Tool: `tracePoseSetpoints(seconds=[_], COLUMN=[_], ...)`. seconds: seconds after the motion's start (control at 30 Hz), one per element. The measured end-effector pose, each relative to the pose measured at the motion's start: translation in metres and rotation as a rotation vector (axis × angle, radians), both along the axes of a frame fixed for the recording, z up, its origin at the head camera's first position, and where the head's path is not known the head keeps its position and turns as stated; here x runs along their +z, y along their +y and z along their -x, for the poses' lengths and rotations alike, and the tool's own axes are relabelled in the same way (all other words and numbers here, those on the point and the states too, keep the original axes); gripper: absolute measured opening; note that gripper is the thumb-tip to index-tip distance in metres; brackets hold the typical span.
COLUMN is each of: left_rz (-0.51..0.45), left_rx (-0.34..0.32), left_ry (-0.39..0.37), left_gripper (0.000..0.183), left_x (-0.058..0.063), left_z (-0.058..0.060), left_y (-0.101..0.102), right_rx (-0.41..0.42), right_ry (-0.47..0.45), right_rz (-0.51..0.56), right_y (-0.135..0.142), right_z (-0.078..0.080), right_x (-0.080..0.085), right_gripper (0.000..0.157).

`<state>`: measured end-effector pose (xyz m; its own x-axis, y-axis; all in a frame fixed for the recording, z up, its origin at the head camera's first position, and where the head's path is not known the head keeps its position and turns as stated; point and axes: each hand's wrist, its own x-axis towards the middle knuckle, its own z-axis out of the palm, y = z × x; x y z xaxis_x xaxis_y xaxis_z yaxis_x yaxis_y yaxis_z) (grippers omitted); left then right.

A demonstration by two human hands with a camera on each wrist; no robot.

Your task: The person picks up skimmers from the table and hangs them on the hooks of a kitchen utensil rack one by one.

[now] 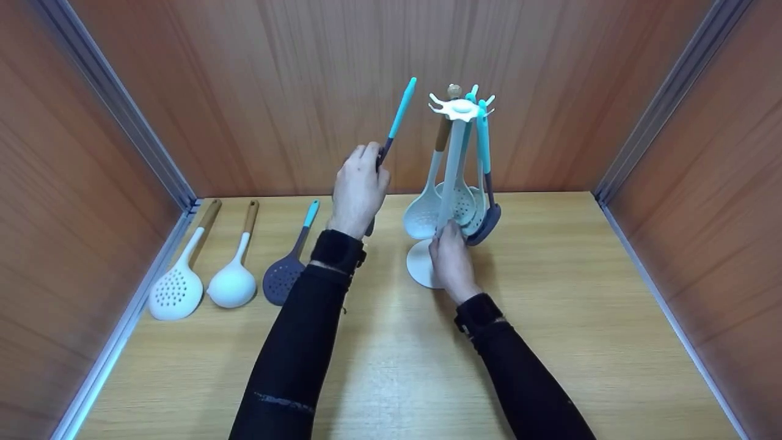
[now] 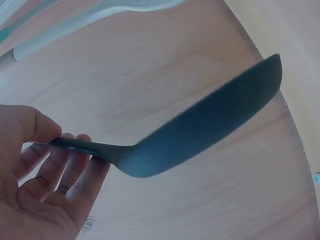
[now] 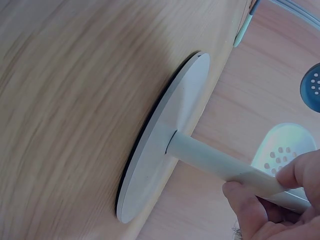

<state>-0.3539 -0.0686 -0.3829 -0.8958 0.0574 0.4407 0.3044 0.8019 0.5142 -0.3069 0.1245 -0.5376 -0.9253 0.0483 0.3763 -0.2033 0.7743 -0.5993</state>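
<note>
My left hand pinches a spatula by its dark neck, the turquoise handle pointing up and its dark blade turned down, left of a white utensil stand. Low on the stand's post, my right hand grips with thumb and fingers. From the stand's hooked top hang several utensils: a pale one with a wooden handle, a pale perforated skimmer, and a dark one with a turquoise handle. Other hanging pieces are partly hidden behind the post.
Lying on the table at the left are a white slotted turner, a white ladle and a dark perforated skimmer, partly covered by my left sleeve. Wooden panels enclose the back and both sides.
</note>
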Motion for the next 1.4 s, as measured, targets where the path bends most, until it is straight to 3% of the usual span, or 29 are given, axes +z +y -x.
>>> tracePoseSetpoints(seconds=[0.3, 0.6, 1.0, 1.4], left_rz=[0.01, 0.005, 0.006, 0.024], left_rx=[-0.039, -0.068, -0.075, -0.079], left_ry=[0.046, 0.069, 0.067, 0.101], left_gripper=[0.032, 0.034, 0.034, 0.033], left_x=[0.001, -0.0002, -0.0028, -0.0039], left_z=[-0.0041, -0.0093, -0.0102, -0.0095], left_y=[0.0018, 0.0054, 0.0063, 0.0076], right_rx=[-0.004, 0.006, 0.009, 0.008], right_ry=[0.015, 0.144, 0.011, 0.078], right_rz=[-0.009, -0.063, -0.053, -0.072], right_y=[-0.0003, -0.0013, 0.0002, 0.0005], right_z=[-0.0004, -0.0007, -0.0002, 0.0007], right_x=[-0.0004, -0.0049, -0.0009, -0.0044], right_gripper=[0.021, 0.014, 0.019, 0.021])
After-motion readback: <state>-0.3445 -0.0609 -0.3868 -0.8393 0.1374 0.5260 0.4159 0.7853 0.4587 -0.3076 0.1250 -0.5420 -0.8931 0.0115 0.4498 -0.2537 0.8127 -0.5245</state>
